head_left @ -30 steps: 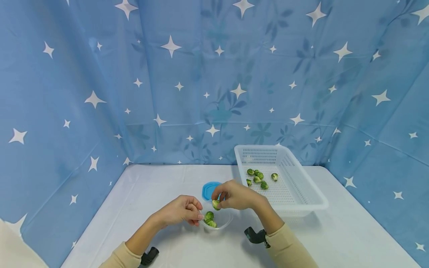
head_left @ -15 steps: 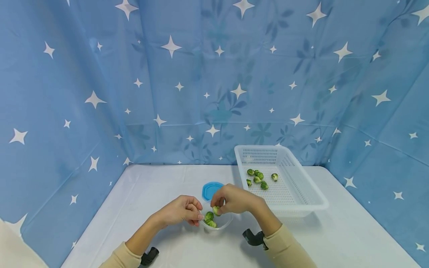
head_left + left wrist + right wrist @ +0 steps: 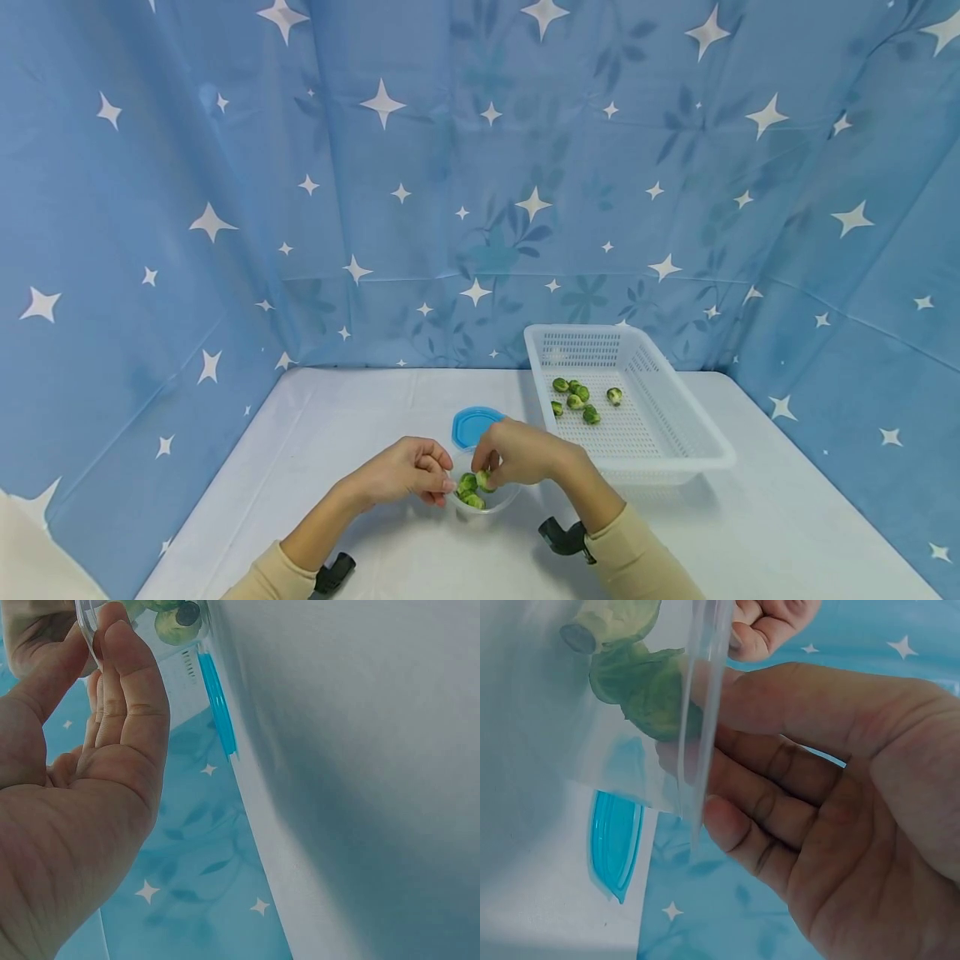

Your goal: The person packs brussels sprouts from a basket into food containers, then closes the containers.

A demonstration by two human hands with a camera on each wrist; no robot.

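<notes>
My left hand (image 3: 408, 471) pinches the rim of a small clear plastic bowl (image 3: 480, 512), thumb on one side and fingertips on the other, as the left wrist view shows. A few Brussels sprouts (image 3: 471, 500) lie inside it. Reaching over the far right rim, my right hand (image 3: 528, 450) holds another Brussels sprout (image 3: 484, 481) down in the bowl, close beside the others. Through the bowl's clear wall in the right wrist view, thumb and fingertips are around that green sprout (image 3: 660, 705).
A blue lid (image 3: 474, 427) lies on the white table just behind the bowl. At the back right stands a white perforated basket (image 3: 675, 417) with several Brussels sprouts (image 3: 576, 400) in it. Blue star-patterned curtain (image 3: 420, 208) encloses the table's back and sides.
My right hand has lowered the Brussels sprout from above the far rim into the bowl, moving slightly toward me. The left hand has stayed at the rim.
</notes>
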